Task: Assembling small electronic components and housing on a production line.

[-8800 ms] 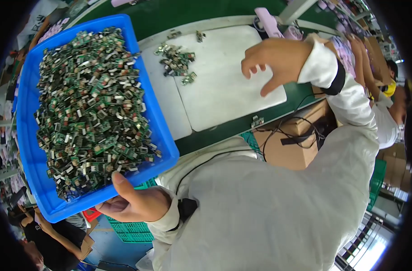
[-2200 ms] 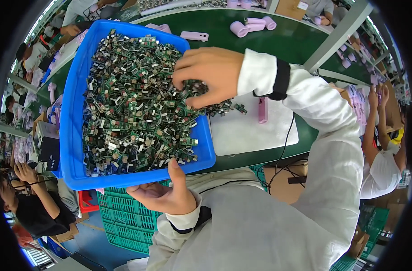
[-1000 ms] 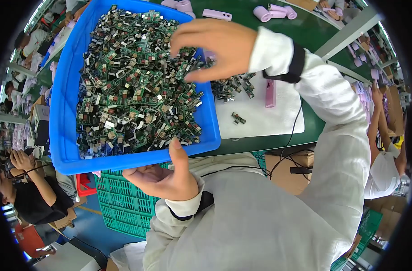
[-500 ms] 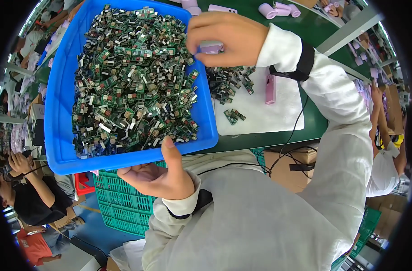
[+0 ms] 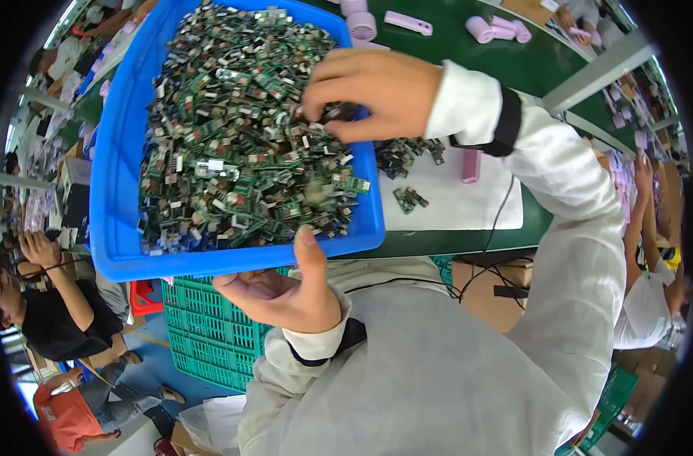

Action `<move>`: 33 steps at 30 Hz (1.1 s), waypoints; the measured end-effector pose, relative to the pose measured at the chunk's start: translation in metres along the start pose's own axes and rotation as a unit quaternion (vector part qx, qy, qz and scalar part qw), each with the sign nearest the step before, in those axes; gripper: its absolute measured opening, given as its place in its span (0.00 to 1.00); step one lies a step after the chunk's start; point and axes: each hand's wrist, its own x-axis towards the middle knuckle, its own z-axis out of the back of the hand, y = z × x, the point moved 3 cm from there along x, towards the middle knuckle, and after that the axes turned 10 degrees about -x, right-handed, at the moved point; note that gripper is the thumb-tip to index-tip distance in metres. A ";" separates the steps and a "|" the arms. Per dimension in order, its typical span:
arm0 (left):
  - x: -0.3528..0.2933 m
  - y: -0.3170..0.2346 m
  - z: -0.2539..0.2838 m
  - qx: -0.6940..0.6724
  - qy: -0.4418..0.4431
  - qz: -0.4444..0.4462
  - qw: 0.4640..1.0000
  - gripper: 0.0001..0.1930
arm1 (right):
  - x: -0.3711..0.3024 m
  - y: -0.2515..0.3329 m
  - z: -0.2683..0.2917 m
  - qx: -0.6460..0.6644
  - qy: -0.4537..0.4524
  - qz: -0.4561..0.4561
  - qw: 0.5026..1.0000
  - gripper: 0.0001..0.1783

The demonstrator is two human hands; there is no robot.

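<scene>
A blue plastic tray [image 5: 117, 228] heaped with small green circuit boards [image 5: 232, 144] sits tilted in front of me. My left hand [image 5: 289, 296] grips its near edge, thumb up against the rim and fingers underneath, partly hidden. Over the right side of the heap is my right hand [image 5: 369, 95], fingers curved and thumb apart from them. Boards and a dark gap show between thumb and fingers; I see nothing clearly pinched, and the fingertips are partly among the boards. More loose boards [image 5: 407, 156] lie just right of the tray on a white sheet [image 5: 468, 209].
A pink-purple casing [image 5: 471, 166] stands on the sheet. Further pinkish parts [image 5: 498, 29] lie on the green table [image 5: 438, 49]. A black cable [image 5: 492, 220] hangs over the table edge. Green crates [image 5: 210, 327] are below, and other people work on both sides.
The tray has shifted slightly right and up in view, with my left hand on it. My right hand has moved from near the right rim, inward and down over the heap.
</scene>
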 end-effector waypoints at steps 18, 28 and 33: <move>-0.012 -0.010 -0.018 -0.018 0.034 0.024 0.999 0.33 | 0.086 0.080 0.021 -0.081 -0.120 0.186 0.972 0.35; -0.008 -0.007 -0.014 -0.031 0.004 0.070 0.997 0.32 | 0.067 0.045 0.013 -0.066 -0.015 0.101 0.993 0.27; -0.011 -0.011 -0.014 -0.019 0.032 0.104 0.994 0.31 | 0.067 0.053 0.013 -0.002 -0.008 0.074 0.997 0.28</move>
